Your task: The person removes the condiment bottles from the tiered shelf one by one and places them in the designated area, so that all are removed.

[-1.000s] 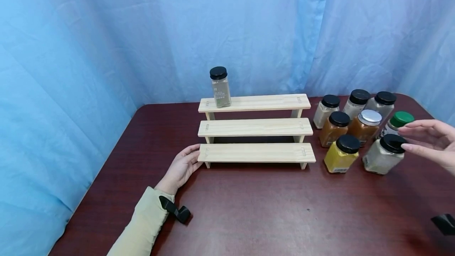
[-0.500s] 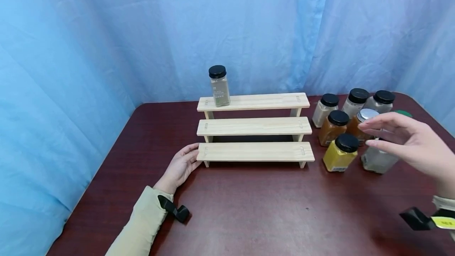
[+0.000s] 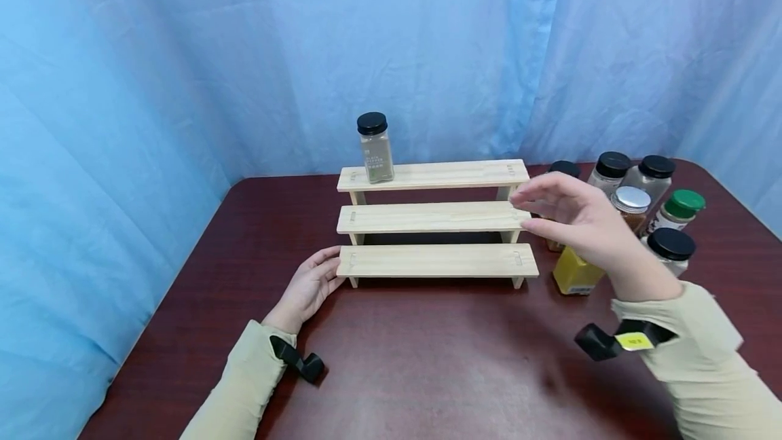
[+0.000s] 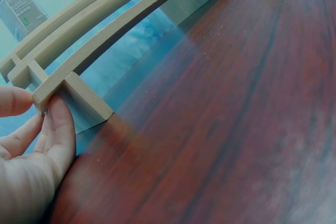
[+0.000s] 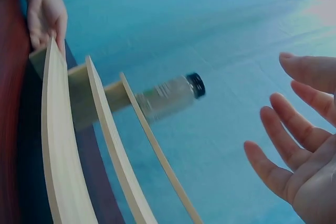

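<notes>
A three-step wooden rack (image 3: pixel 436 261) stands on the table. My left hand (image 3: pixel 308 287) grips the left end of its lowest step; in the left wrist view the thumb meets the end of the board and the fingers (image 4: pixel 62 124) curl beneath it. On the top step, at the left, a glass pepper jar (image 3: pixel 377 155) with a black lid stands upright. My right hand (image 3: pixel 574 219) is raised by the rack's right end, its fingers apart and loosely bent around nothing. It partly hides a yellow jar (image 3: pixel 577 273) and others behind. In the right wrist view the right palm (image 5: pixel 320 182) shows bare.
Several spice jars crowd the table right of the rack, among them a green-lidded jar (image 3: pixel 684 204), a silver-lidded jar (image 3: pixel 631 199) and a black-lidded jar (image 3: pixel 671 244). A blue curtain (image 3: pixel 427 53) hangs behind the dark red table (image 3: pixel 427 358).
My right hand has moved left from beside the front right jars to the rack's right end, holding nothing. The left hand keeps its grip on the rack.
</notes>
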`<state>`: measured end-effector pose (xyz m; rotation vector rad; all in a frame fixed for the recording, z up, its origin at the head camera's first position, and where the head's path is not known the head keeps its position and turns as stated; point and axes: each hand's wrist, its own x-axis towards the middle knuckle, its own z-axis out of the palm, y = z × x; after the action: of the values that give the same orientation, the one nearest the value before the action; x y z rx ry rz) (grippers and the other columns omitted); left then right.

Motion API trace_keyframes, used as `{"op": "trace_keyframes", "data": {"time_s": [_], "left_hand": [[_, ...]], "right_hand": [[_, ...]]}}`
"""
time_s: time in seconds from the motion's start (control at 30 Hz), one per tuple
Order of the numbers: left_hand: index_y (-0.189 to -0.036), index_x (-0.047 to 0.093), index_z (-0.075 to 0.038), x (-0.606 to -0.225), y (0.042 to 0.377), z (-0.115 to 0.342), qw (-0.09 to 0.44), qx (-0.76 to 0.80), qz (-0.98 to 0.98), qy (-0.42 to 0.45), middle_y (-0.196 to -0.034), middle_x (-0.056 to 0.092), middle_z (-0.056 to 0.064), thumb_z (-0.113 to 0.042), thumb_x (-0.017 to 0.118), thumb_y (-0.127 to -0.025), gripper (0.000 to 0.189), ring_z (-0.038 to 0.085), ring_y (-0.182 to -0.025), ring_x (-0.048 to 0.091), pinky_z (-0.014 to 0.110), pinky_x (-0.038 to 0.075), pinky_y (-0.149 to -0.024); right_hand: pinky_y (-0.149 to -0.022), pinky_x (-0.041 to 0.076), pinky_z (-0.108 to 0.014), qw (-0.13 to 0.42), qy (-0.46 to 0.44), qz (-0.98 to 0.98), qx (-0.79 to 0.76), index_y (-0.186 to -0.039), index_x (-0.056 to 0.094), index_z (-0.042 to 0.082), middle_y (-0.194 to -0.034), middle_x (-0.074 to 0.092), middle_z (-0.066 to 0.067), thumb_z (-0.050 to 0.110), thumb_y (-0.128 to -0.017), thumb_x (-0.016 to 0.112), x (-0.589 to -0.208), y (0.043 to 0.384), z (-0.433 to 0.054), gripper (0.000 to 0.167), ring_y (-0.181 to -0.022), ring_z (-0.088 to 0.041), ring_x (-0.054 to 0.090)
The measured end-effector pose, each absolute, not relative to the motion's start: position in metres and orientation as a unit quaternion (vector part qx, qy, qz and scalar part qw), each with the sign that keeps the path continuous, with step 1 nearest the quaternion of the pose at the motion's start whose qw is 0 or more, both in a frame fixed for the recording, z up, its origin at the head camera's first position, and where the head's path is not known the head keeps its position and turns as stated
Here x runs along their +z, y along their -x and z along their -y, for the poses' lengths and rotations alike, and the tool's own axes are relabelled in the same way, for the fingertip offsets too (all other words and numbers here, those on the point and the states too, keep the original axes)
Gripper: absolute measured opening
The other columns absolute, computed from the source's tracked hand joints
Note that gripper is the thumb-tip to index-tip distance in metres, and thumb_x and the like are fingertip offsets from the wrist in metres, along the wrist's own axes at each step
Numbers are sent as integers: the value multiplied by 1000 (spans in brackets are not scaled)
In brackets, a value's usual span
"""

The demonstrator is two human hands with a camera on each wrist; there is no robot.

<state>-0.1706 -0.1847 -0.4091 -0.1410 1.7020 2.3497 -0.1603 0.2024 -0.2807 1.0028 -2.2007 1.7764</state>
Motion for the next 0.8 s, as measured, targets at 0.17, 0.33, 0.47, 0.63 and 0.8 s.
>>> {"op": "trace_keyframes", "data": {"time_s": [0.17, 0.33, 0.47, 0.63, 0.8], "left_hand": [[-139, 28, 7, -408, 170, 185, 117, 803, -582, 51, -98, 61, -6, 0, 38, -98, 43, 3, -86, 61, 18, 48, -76], [-139, 28, 7, -408, 170, 184, 118, 802, -583, 53, -98, 61, -6, 0, 38, -98, 43, 2, -86, 61, 17, 48, -75], [-139, 28, 7, -409, 170, 184, 120, 800, -586, 52, -98, 60, -6, 0, 37, -98, 43, 2, -86, 61, 17, 48, -75], [-139, 28, 7, -409, 171, 184, 117, 800, -586, 54, -100, 60, -6, 0, 37, -98, 43, 3, -86, 61, 18, 48, -76], [-139, 28, 6, -409, 171, 185, 118, 803, -582, 51, -99, 60, -6, 1, 38, -98, 43, 3, -86, 61, 17, 48, -76]], "right_hand": [[-87, 49, -18, 75, -313, 717, 618, -114, 58, 2, -108, 62, 1, -12, -84, 60, -283, 176, -171, 33, -102, -8, 61], [-97, 45, -25, 65, -282, 733, 616, -122, 52, 2, -117, 56, -1, -3, -87, 63, -285, 198, -143, 36, -111, -15, 53], [-105, 38, -37, 48, -253, 747, 612, -128, 47, 0, -126, 49, -7, 2, -87, 65, -283, 216, -123, 45, -119, -23, 47], [-107, 36, -42, 49, -248, 784, 568, -135, 45, 10, -136, 42, -11, 15, -86, 69, -275, 237, -100, 55, -125, -26, 44], [-106, 36, -44, 50, -246, 814, 524, -141, 41, 18, -138, 38, -13, 21, -84, 72, -272, 253, -76, 65, -127, -28, 43]]}}
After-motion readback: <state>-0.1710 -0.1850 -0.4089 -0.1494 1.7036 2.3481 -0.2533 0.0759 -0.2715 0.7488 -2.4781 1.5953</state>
